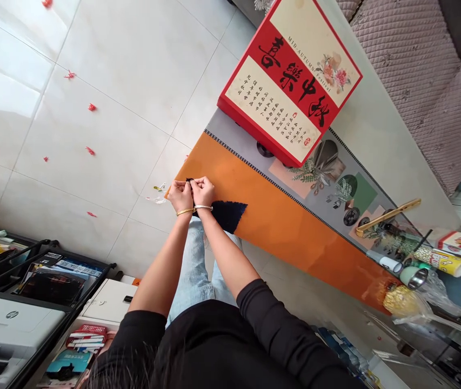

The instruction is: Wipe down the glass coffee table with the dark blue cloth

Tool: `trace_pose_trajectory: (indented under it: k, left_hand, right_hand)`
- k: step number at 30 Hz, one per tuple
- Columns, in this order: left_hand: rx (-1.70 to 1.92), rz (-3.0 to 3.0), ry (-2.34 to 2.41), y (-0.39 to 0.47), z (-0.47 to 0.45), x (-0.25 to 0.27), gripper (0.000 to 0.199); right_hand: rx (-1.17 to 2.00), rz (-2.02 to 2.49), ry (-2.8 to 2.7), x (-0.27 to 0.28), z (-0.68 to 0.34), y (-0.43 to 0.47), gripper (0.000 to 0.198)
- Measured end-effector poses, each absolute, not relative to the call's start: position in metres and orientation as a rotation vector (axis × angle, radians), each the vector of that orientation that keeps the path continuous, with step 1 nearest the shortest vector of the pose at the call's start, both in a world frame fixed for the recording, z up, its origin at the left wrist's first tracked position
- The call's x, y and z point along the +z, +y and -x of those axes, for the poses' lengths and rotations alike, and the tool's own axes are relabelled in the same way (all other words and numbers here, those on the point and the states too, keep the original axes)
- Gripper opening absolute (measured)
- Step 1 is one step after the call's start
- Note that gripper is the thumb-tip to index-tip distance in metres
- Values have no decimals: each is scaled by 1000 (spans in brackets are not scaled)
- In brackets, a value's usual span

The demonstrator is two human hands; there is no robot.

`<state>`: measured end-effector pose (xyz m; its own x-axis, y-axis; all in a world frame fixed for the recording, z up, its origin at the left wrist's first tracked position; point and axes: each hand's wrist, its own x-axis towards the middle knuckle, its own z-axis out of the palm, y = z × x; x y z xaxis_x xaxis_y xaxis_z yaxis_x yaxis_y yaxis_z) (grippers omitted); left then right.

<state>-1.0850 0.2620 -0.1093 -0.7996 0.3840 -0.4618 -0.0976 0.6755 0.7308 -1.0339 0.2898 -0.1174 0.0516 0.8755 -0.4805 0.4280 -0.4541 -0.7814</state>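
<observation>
My left hand (180, 196) and my right hand (202, 192) are side by side at the left end of the orange table strip, fingers pinched together. Between their fingertips is a small bit of dark fabric. A dark navy piece of cloth (231, 215) with a jagged edge lies by my right wrist, over the table's near edge. Whether the pinched bit belongs to that cloth cannot be made out, since my hands cover the part between. A gold bracelet is on my left wrist and a silver one on my right.
A large red and cream gift box (281, 75) stands on the table. Further right are a wooden stick (388, 217), a cup (413, 276) and plastic bags. Red scraps (92, 107) dot the tiled floor. A printer (13, 335) sits at lower left.
</observation>
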Motion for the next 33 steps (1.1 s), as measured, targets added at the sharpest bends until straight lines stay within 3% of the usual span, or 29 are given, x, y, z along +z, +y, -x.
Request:
trace_pose_trajectory:
  k: [23,33]
  left_hand:
    - [984,-374,2254,294,1087,-109,18]
    - [950,-306,2251,258,1072,-100,19]
  right_hand:
    - [1310,1916,-1306,-122,1030,319,21]
    - [1346,1947,-1329,-118,1015,284,23]
